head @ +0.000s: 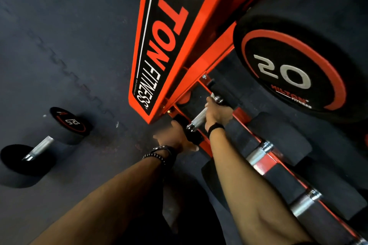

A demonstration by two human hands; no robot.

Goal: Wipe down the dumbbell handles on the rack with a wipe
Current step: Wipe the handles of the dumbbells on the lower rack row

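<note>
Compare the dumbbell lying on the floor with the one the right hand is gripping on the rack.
The floor dumbbell lies loose on the dark mat, clear of the rack; the gripped dumbbell sits in the rack's lowest row. No hand touches the floor dumbbell's handle; the right hand curls round the gripped one's, and the left hand holds its near head. Both have black heads and knurled metal handles.

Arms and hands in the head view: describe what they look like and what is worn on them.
Both forearms are bare, with no sleeves in view. The left hand has dark beaded bracelets stacked at the wrist. The right hand has a single plain black band around its wrist. No gloves and no rings can be made out.
</note>
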